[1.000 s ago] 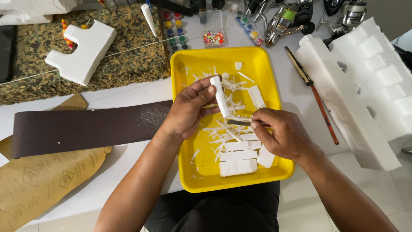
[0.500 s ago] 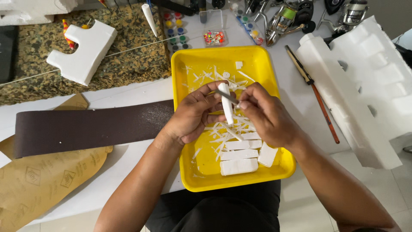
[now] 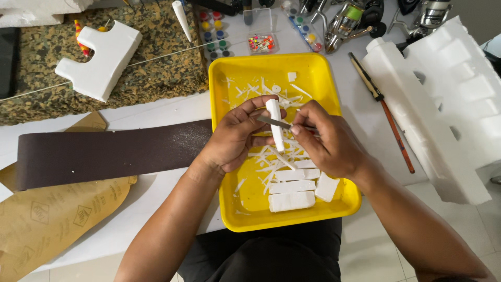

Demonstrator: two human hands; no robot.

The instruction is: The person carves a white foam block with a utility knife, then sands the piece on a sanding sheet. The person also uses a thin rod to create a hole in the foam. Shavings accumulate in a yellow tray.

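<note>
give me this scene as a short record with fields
left hand: holds a white foam stick upright over the tray
right hand: presses a thin blade against the stick
yellow tray: holds foam shavings and cut foam blocks
left of tray: dark sandpaper strip
right of tray: large foam packing piece

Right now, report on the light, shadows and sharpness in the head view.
Head view: even, bright light; soft shadows under the left hand and right hand on the yellow tray; the foam stick and blade look sharp; slight wide-angle bending at the edges; white foam packing nearly overexposed.
</note>
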